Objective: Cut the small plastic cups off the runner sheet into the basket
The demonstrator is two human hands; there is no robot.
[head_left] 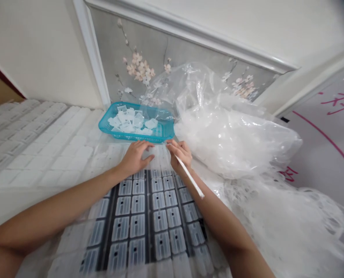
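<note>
Forearms [63, 202] are being held where six-o'clock cases [138, 226] could be nudged, white strip [190, 178] being pinched by right hand [181, 154], left hand [135, 157] half-open, apparently empty.

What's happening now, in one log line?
right hand: holds slim white strip; left hand: open; ahead: blue rectangular plastic basket, white plastic pieces inside

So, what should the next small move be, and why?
Probably move the left hand in to steady the far end of the rows of translucent pieces: its thumb and fingers look apart, while the right hand, close by, holds a white stick.
</note>
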